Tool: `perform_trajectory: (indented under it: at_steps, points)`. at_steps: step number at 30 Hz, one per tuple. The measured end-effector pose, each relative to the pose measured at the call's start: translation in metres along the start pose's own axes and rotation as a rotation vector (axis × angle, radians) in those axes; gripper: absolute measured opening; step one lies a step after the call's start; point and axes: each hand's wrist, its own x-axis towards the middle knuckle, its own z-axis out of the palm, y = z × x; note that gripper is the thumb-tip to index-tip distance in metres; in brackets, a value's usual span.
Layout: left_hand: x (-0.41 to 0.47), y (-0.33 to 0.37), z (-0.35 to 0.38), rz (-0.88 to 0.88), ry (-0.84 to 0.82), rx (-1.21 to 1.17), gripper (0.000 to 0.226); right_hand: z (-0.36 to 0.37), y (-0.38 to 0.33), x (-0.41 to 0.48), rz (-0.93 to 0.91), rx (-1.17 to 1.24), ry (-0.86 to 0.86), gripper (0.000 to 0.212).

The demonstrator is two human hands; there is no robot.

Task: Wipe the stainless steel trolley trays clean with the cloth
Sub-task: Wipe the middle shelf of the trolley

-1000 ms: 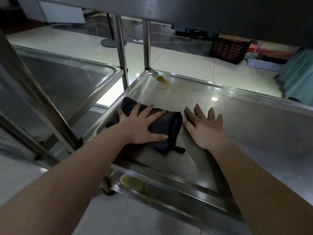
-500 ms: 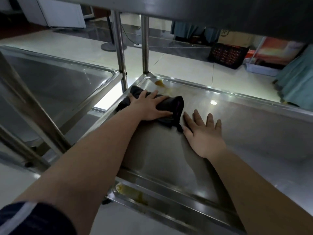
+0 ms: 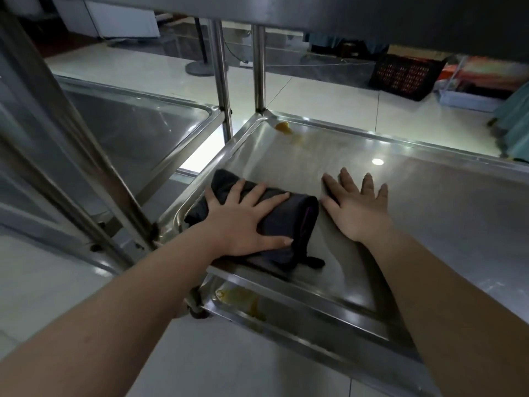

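Near-left corner of tray [image 3: 446,213]: cloth [image 3: 292,222] — dark, bunched into a thick roll, lying on the steel just inside the left rim; a small tail pokes out at its near end.
Left hand [image 3: 243,222]: flat on top of cloth, fingers straight and spread, thumb stretched along the near side; presses down, nothing curled round it.
Right hand [image 3: 356,209]: palm down on bare tray just right of cloth, fingers straight and spread, holds nothing; thumb close to the cloth edge, cannot tell if it touches.
Stain [image 3: 283,128]: yellow-orange blob in far-left corner of tray, faint mark trailing right from it; well apart from cloth.
Tray surface: shiny, streaky, one bright light spot reflected beyond the right hand.
Lower tray [image 3: 266,316]: below the near edge, yellow smear [image 3: 240,300] at its left end.
Shelf [image 3: 343,12]: steel, overhead, across the top of view.
Posts [image 3: 259,67]: two upright steel tubes at the far-left corner.
Second trolley [image 3: 128,133]: on the left, its tray beside this one — narrow gap between.
Wheel [image 3: 194,306]: under the near-left corner.
Floor [image 3: 329,93]: pale tiles; dark crate [image 3: 406,74] far back right.
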Motion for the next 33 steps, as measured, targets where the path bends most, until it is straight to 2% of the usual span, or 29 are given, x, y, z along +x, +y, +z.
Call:
perform_trajectory:
  at_steps: [5,7,10,12,16,19,22,28,30,33]
  points:
    - [-0.059,0.002,0.009,-0.093,-0.014,-0.035,0.085,-0.007,0.000,-0.004,-0.015,0.071,0.003,0.059]
    - [-0.057,0.004,0.005,-0.119,-0.021,-0.049,0.087,-0.010,0.001,-0.013,-0.099,0.061,0.000,0.057]
    - [-0.049,0.004,-0.001,-0.107,-0.038,-0.089,0.087,-0.007,0.011,-0.033,-0.202,-0.031,-0.057,0.066]
    - [-0.047,-0.003,-0.003,-0.076,-0.020,-0.112,0.085,-0.003,0.026,-0.051,-0.218,-0.059,-0.044,0.070]
    - [-0.048,-0.020,-0.003,-0.069,0.002,-0.096,0.083,-0.002,0.046,-0.071,-0.206,-0.048,-0.013,0.058]
    - [-0.046,-0.019,0.002,-0.096,0.021,-0.050,0.084,-0.001,0.041,-0.071,-0.211,-0.056,0.006,0.060]
    - [-0.032,-0.001,0.004,-0.105,0.007,-0.035,0.089,-0.001,0.038,-0.073,-0.211,-0.067,0.017,0.065]
    - [-0.002,0.052,0.007,-0.005,0.032,-0.025,0.088,-0.004,0.039,-0.074,-0.206,-0.070,0.008,0.082]
    - [-0.009,0.036,0.007,-0.016,0.057,-0.027,0.088,-0.006,0.040,-0.074,-0.209,-0.053,0.000,0.079]
    - [-0.024,-0.013,-0.003,-0.150,0.043,-0.033,0.091,-0.007,0.038,-0.075,-0.199,-0.040,-0.017,0.076]
